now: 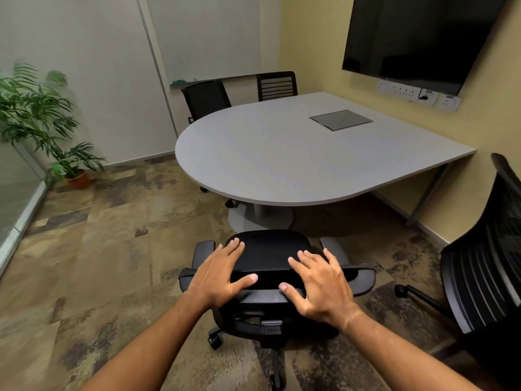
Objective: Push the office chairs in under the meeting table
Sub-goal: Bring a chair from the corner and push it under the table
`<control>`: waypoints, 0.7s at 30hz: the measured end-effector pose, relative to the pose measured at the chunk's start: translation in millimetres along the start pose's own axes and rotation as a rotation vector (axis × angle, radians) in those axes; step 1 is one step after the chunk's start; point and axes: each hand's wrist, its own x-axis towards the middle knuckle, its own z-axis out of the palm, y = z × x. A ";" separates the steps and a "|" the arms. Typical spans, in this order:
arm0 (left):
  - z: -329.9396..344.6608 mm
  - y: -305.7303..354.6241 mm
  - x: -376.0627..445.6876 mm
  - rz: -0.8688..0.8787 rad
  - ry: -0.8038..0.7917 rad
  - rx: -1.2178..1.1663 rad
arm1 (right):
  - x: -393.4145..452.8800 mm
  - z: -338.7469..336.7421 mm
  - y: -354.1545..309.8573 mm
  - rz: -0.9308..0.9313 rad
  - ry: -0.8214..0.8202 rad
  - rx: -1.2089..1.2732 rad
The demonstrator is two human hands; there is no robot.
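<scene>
A black office chair (270,255) stands just short of the rounded end of the grey meeting table (282,153). The left hand (220,273) and right hand (318,283) lie flat with fingers spread over its backrest top. Pushing evenly and straight should roll it under. No writing is readable.

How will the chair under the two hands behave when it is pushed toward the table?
The chair will probably roll easily: a caster shows on its base. It may swivel or drift sideways, since it seems to stand on a single central column. Both hands, left and right, lie flat on the top of the backrest, so a high push could tilt the back before the wheels move on the carpet.
</scene>
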 end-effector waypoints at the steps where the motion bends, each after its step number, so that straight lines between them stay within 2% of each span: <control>1: -1.7 1.0 1.6 0.041 0.017 -0.007 | 4.0 0.0 0.7 0.046 -0.049 -0.010; 5: -6.2 3.3 8.5 0.100 0.102 0.051 | 21.8 1.9 3.8 0.152 -0.217 -0.041; 9: -0.7 -2.2 2.6 -0.013 0.188 0.106 | 36.7 4.6 7.2 0.185 -0.267 -0.063; 15: 3.9 -17.8 -6.4 -0.070 0.069 0.261 | 48.9 6.4 7.8 0.216 -0.327 -0.072; 21: -4.0 -23.1 -1.3 -0.075 -0.047 0.276 | 40.8 4.1 -4.9 0.177 -0.279 -0.111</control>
